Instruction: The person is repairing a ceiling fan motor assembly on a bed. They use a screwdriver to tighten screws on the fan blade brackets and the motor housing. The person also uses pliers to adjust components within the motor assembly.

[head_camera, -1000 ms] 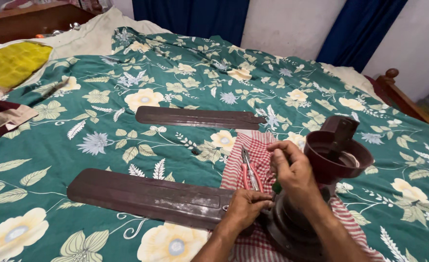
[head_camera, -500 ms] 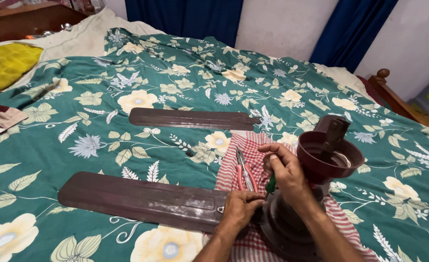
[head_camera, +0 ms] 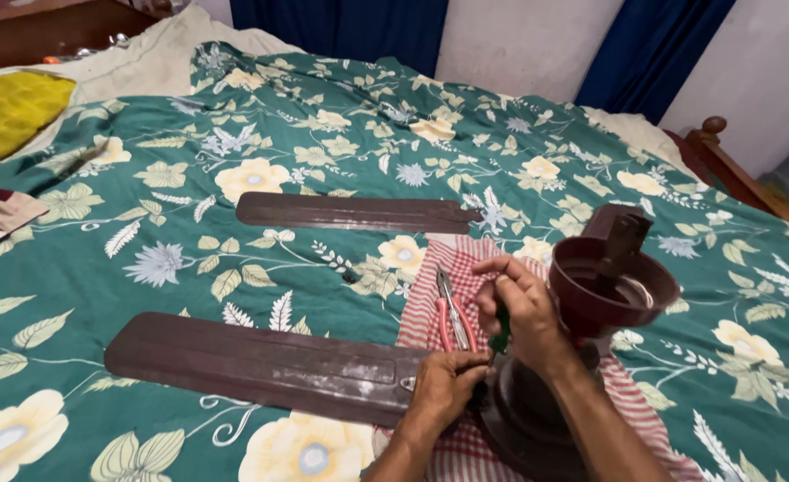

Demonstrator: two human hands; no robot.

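**One blade at the motor, one apart**

Both hands have barely shifted: left hand [head_camera: 444, 386] pinches the near fan blade [head_camera: 261, 366] at the motor [head_camera: 537, 419]; right hand [head_camera: 519, 308] grips a green-handled screwdriver [head_camera: 502, 332] (tip hidden). Second blade [head_camera: 354, 212] lies unattached, pliers [head_camera: 452, 312] unused.

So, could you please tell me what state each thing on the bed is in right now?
Near fan blade: flat on the bedspread, its inner end at the motor.
Far fan blade: lying loose, detached.
Fan motor: resting on the checked cloth.
Canopy cup: open side up.
Pliers: lying on the cloth, unheld.
Left hand: pressing the near blade's end.
Right hand: closed around a green-handled tool.
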